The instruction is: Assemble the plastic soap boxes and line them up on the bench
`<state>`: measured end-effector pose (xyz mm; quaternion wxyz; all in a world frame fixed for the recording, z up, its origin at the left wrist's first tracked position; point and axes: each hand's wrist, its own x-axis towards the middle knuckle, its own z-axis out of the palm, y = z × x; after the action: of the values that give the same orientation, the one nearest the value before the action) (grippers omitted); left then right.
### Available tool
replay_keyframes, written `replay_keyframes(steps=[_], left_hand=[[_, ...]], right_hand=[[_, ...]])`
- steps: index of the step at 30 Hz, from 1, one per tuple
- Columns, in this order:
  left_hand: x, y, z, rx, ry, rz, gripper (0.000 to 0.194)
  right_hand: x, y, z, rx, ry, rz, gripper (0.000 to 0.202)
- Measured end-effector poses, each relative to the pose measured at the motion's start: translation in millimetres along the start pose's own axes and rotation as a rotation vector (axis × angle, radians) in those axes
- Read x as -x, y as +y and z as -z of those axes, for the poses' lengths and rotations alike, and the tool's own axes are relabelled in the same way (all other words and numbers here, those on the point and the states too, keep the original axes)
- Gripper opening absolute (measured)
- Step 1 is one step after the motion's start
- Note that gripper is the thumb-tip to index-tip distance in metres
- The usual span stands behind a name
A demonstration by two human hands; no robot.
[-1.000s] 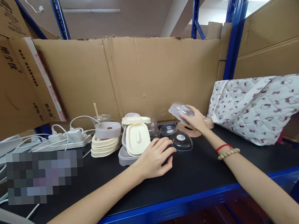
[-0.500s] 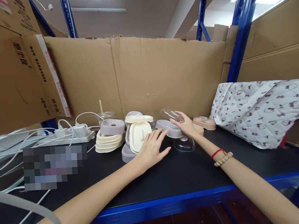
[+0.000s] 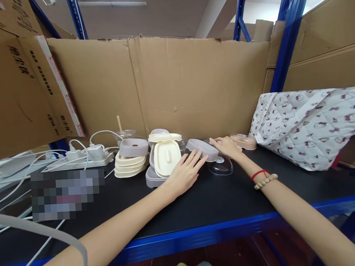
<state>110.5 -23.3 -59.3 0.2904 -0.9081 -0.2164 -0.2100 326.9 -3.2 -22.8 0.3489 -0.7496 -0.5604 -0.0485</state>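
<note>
My left hand is open, its fingers stretched toward a grey oval plastic tray. The fingertips overlap the tray's near side; whether they press on it I cannot tell. My right hand, with a red string and beaded bracelet at the wrist, is low behind the tray's right end. Its fingers look extended and loose, near a clear plastic lid that is mostly hidden. Another clear lid lies on the black surface below that hand. A peach-coloured case sits just right of it.
Left of my left hand are cream lids on grey pieces, and a stack of cream trays topped by a grey tray. Farther left lie a power strip and white cables. A patterned quilted bag stands right. Cardboard walls the back.
My right hand has lowered the clear lid from above the grey tray to behind it. My left hand has moved slightly right, closer to the tray. The view has tilted down a little.
</note>
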Motion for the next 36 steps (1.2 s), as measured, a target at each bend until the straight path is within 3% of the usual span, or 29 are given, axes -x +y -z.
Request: replay_keyframes(steps=[3,7,9,12,16,18,20,23,26,30,36], left_hand=[[-1,4,2.0,0.065,0.081,0.022,0.044],[-1,6,7.9,0.186,0.199,0.145,0.033],[-1,3,10.8,0.240,0.230,0.227,0.030],[-1,-3,13.8,0.402,0.270,0.374,0.032],[-6,-6,15.8,0.872,0.406,0.654,0.057],[-10,-5,17.1,1.203,0.440,0.815,0.066],[-14,-5,19.2,1.548,0.398,0.896,0.063],[-17,-9,22.8,1.909,0.309,0.861,0.051],[-17,-13,25.9,1.998,0.307,0.899,0.042],[-16,-14,29.0,1.970,0.373,1.027,0.042],[-16,-12,36.1,1.987,0.425,0.935,0.052]], right_hand=[[5,-12,7,-0.157,-0.046,0.194,0.042],[15,-26,11,-0.174,-0.338,0.343,0.064],[18,-27,9,-0.113,-0.342,0.344,0.071],[16,-23,3,-0.184,-0.249,0.342,0.062],[9,-22,-2,-0.490,-0.019,0.358,0.052],[11,-28,-1,-0.656,0.012,0.423,0.052],[18,-37,0,-0.772,-0.083,0.512,0.051],[32,-50,-2,-0.871,-0.276,0.615,0.048],[38,-56,-8,-0.962,-0.357,0.591,0.044],[37,-56,-13,-1.159,-0.346,0.448,0.039],[42,-61,-5,-1.134,-0.410,0.536,0.048]])
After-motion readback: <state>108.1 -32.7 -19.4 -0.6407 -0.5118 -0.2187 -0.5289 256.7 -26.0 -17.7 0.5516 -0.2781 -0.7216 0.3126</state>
